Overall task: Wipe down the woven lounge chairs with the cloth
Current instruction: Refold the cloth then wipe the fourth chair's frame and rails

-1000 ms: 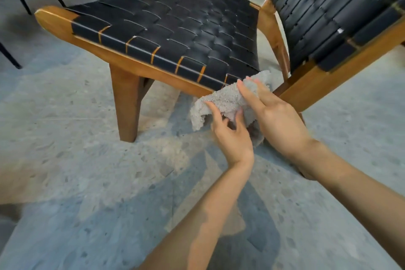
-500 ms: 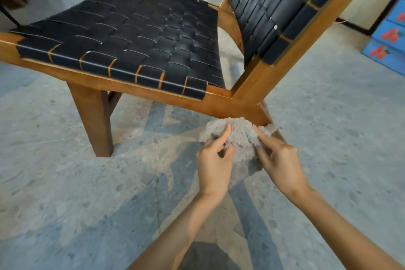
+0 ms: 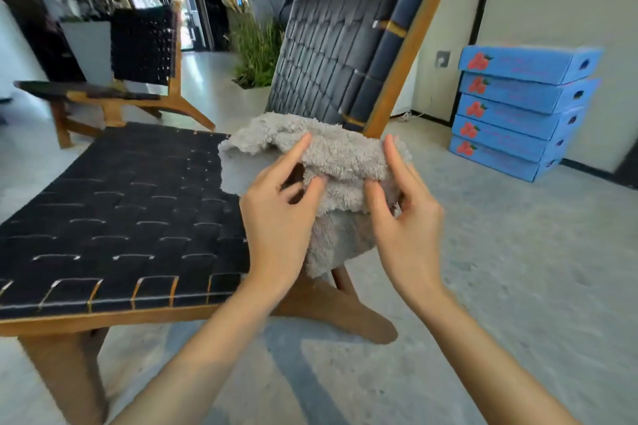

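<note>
A fluffy grey cloth (image 3: 340, 152) hangs bunched in the air in front of the near woven lounge chair. My left hand (image 3: 276, 217) pinches its left side between thumb and fingers. My right hand (image 3: 404, 214) pinches its right side. The chair has a black woven seat (image 3: 121, 217), a tilted black woven backrest (image 3: 331, 55) and a light wooden frame (image 3: 411, 41). The cloth covers the seat's back right corner from view. A second woven lounge chair (image 3: 141, 55) stands further back on the left.
A stack of blue flat boxes (image 3: 518, 110) sits on the floor against the right wall. A potted grassy plant (image 3: 255, 48) stands behind the near chair. A white planter (image 3: 86, 45) is behind the far chair. Bare stone floor (image 3: 518, 269) lies to the right.
Both hands have lifted the cloth from below the chair's rear joint up to seat level. My view has tilted upward, now showing the room and backrest.
</note>
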A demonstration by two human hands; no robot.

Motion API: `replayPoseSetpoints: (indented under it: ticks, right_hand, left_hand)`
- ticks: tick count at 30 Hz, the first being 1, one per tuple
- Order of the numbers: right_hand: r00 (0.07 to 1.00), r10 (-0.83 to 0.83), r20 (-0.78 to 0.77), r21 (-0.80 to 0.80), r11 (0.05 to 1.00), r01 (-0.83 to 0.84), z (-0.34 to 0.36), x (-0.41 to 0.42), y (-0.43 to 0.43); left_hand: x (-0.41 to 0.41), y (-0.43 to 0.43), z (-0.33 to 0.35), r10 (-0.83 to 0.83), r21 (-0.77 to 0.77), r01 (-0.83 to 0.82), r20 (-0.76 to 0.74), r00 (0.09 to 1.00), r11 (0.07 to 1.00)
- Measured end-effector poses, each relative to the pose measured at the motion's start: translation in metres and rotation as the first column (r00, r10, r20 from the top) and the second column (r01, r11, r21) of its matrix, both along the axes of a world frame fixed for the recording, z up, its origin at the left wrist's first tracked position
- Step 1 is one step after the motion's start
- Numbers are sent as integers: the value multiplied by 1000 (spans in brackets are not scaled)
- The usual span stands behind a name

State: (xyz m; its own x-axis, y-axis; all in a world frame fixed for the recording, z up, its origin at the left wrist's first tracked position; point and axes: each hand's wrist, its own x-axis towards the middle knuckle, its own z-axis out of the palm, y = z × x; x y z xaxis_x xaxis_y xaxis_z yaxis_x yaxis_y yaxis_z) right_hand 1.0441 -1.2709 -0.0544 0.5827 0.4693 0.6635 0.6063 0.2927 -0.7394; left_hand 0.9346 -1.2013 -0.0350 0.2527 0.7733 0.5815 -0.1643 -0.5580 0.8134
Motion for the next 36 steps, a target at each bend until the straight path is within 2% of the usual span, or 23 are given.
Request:
replayPoseSetpoints:
  ticks: [3,7,12,18,23,36]
  right_hand:
    - [999,-50,9,101,994,49,47,24,11]
    - [996,-80,-42,165,983,86,101,56,27]
    - [994,-54,-91,171,983,69,140,72,52]
    - [989,-120,-85,237,962,137,113,61,80]
    - [990,-117,-80,206,970,132,69,42,79]
    - [997,18,-70,3,1000,-18,-47,-6,72]
  left_hand:
    - [28,4,50,-62,81,60,28,998,995]
    - [71,15,109,-90,210,90,-7,996,974]
    - [104,37,138,85,407,-8,-171,981,914]
    - [96,46,109,142,413,-71,-144,979,908]
    - [77,43,70,172,390,-102,-150,974,915]
    - [13,51,-55,181,339,-69,-309,934,938]
